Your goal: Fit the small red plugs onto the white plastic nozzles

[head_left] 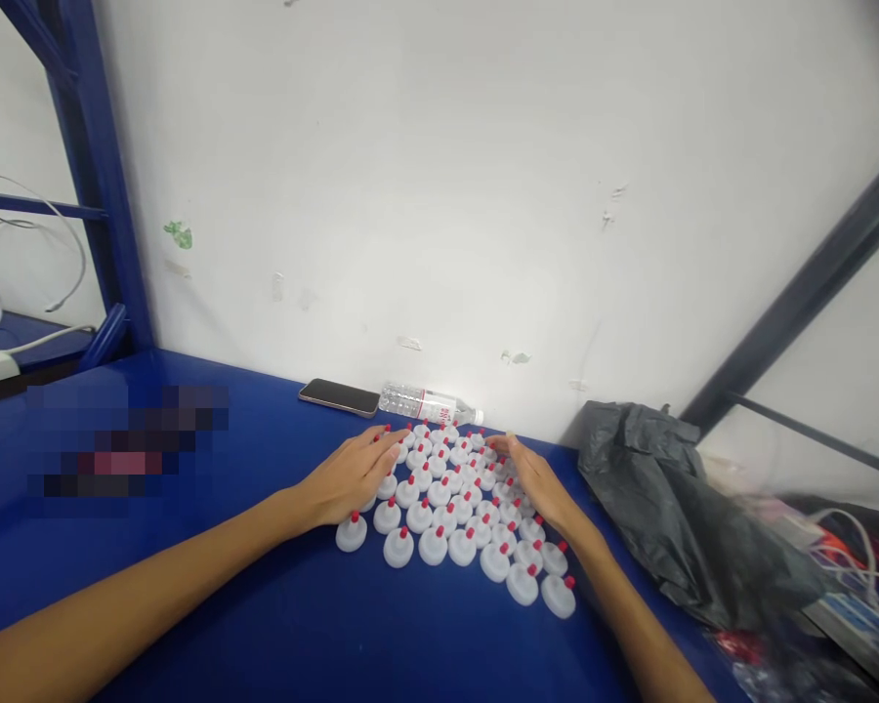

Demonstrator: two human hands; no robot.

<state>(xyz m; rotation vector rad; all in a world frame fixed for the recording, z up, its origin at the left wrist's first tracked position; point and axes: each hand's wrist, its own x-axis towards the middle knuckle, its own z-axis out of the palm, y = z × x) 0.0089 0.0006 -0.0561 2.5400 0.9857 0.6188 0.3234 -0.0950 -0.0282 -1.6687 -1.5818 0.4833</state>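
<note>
Many white round caps with red tips (433, 544) stand upright in a close cluster on the blue tabletop (381, 635). Against the left side of the cluster lies my left hand (352, 475), its fingers stretched out and pointing toward the wall. On the opposite side, my right hand (538, 480) rests along the caps with its fingers extended, covering some of them. Neither hand grips a cap. A few caps at the near edge stand slightly apart from the others.
Along the wall lie a phone (339, 396) and a clear water bottle (431, 402) on its side. A dark plastic bag (674, 508) is heaped at the right, with cables and a power strip (857, 625) beyond. A blue metal post (106, 176) rises at the left.
</note>
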